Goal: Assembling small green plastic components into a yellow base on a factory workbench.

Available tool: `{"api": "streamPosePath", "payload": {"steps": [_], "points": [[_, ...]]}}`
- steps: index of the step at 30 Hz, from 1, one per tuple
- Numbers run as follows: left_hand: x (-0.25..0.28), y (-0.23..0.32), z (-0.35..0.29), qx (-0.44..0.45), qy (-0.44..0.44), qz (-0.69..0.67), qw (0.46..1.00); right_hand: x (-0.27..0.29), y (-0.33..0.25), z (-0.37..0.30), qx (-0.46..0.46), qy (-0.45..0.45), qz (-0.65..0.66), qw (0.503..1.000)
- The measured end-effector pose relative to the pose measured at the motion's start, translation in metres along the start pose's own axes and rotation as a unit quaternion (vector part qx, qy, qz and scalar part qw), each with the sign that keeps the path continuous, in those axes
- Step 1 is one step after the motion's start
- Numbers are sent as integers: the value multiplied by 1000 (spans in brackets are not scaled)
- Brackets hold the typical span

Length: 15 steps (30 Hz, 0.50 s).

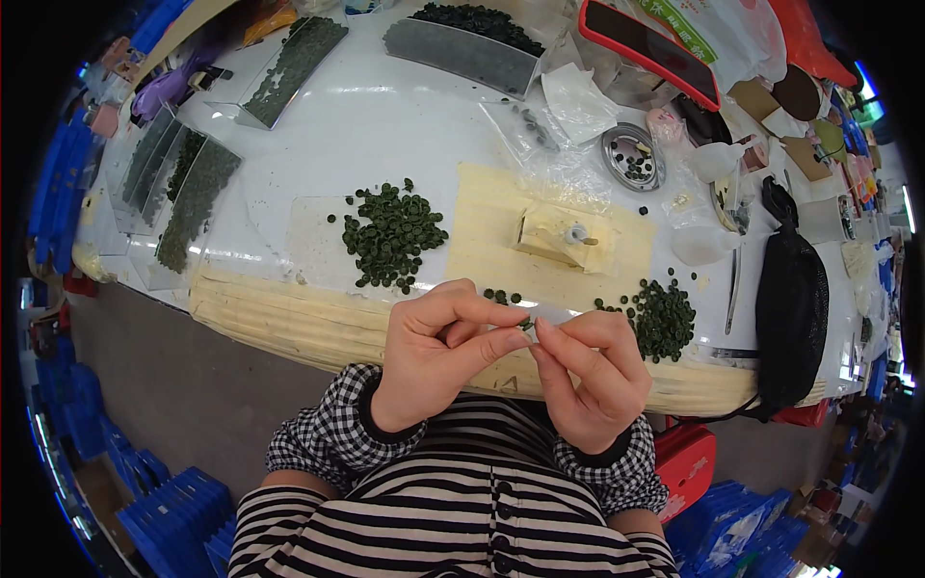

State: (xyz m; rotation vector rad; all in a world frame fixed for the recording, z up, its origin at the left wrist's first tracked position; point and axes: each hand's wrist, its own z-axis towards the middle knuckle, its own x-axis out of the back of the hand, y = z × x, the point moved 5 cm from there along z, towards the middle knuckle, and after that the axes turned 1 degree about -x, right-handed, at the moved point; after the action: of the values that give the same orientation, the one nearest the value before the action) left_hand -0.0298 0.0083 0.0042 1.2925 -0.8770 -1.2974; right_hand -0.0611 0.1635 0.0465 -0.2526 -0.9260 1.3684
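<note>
Green piece (526,326) sits between hands (429,349) near padded table edge (289,316).

Fingertips of the left hand (431,349) cover most of a small green piece (526,325), too tiny for its full shape to be told; whether the right hand (599,371) also grips it is unclear. The lower layers of a green heap (395,236) lie hidden under the top ones. A black mesh bag (790,318) conceals any contents, while a checked sleeve (626,472) screens part of a red seat (686,462). The lower edge crops the striped shirt (414,525) and blue crates (178,520); the upper edge cuts a plastic bag (737,43). Goods along the right rim blur beyond recognition.
</note>
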Motion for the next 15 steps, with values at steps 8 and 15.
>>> {"api": "streamPosePath", "payload": {"steps": [8,15], "points": [[-1,12,0,-64,10,102,993,0,0,1,-5,-7,-1,1000],[1,9,1,-51,20,68,996,-1,1,0,-11,-18,10,1000]]}}
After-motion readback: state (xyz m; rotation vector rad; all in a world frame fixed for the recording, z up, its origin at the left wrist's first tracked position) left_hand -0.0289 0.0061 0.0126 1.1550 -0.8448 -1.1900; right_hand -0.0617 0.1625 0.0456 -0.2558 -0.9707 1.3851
